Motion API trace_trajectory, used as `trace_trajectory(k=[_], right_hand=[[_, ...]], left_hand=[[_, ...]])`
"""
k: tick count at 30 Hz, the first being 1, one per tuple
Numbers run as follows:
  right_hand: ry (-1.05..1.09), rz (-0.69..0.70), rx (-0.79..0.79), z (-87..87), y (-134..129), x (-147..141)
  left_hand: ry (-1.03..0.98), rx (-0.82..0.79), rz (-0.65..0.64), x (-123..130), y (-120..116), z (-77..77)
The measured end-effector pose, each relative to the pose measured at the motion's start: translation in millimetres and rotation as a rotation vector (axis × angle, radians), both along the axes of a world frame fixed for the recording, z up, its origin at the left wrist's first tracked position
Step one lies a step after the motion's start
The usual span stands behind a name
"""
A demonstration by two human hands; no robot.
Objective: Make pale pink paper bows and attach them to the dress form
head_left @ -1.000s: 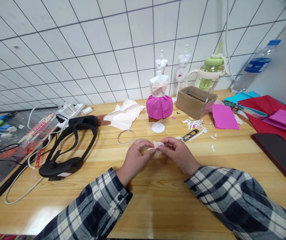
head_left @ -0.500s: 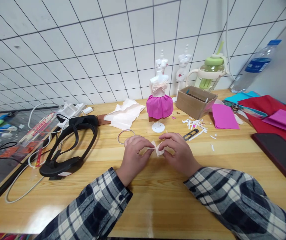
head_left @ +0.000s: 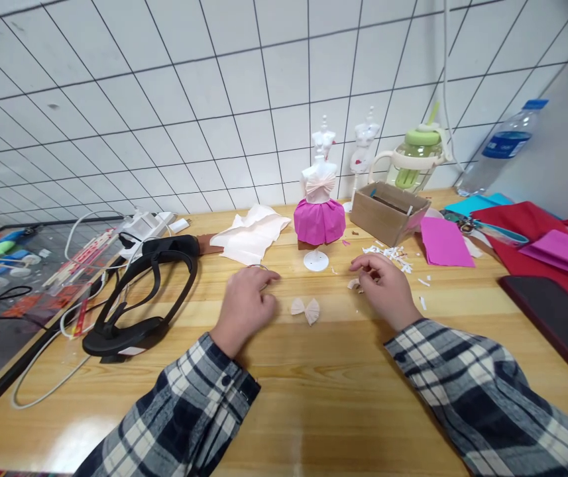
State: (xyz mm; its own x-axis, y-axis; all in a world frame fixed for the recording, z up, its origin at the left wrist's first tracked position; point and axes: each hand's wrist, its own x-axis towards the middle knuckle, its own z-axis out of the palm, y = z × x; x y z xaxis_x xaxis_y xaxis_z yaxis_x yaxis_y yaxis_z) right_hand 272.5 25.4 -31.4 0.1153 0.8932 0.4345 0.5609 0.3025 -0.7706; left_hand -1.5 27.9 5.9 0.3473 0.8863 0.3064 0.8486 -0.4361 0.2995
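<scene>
The bow (head_left: 311, 311) looks like matt, ridged paper, on a smooth, glossy wood table (head_left: 313, 404). From it, a shiny plastic bottle (head_left: 506, 146) is at two o'clock, a matt plastic headset (head_left: 124, 336) at nine.

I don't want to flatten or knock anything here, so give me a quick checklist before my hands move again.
1. Pale bow free of both hands: ok, it lies on the table between them.
2. Left hand clear of the bow: ok, a gap shows.
3. Right hand clear of the pale scrap: cannot tell, it lies right by the fingertips.
4. Mannequin in the magenta skirt upright: ok, standing on its white base.
5. White strips tidied: not ok, scattered beyond the right hand.
6. Dark phone out of the way: ok, well apart at the right.
</scene>
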Motion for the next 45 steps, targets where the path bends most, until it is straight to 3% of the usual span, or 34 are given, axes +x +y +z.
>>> trace_trajectory(k=[2, 5, 10, 13, 16, 20, 23, 28, 33, 45], right_hand=[[0.011, -0.026, -0.011, 0.4, -1, -1], [0.043, -0.079, -0.029, 2.4, -3, -3], [0.107, -0.091, -0.067, 2.0, -2, -3], [0.118, -0.059, -0.059, 2.8, -3, -6], [0.162, 0.109, -0.043, 6.2, -11, -15], [0.031, 0.343, -0.042, 9.7, -26, -32], [0.030, 0.414, -0.025, 10.4, -34, -42], [0.112, 0.396, -0.011, 11.7, -38, -49], [0.134, 0.347, -0.016, 13.9, -41, -51], [0.082, 0.282, -0.050, 16.8, -40, -50]], left_hand=[[0.113, 0.046, 0.178, -16, 9, 3.3], [0.229, -0.035, 0.212, -32, 15, 1.5], [0.277, -0.064, 0.146, -33, 16, -6.6], [0.127, -0.081, 0.124, -20, 12, -6.2], [-0.098, -0.079, 0.027, -2, 1, -3.8], [-0.191, -0.070, -0.121, 20, -18, -3.6], [-0.237, -0.094, -0.210, 27, -25, -5.6], [-0.261, -0.086, -0.294, 29, -26, -8.5], [-0.158, -0.061, -0.372, 31, -31, -7.3], [-0.106, -0.085, -0.375, 31, -32, -2.8]])
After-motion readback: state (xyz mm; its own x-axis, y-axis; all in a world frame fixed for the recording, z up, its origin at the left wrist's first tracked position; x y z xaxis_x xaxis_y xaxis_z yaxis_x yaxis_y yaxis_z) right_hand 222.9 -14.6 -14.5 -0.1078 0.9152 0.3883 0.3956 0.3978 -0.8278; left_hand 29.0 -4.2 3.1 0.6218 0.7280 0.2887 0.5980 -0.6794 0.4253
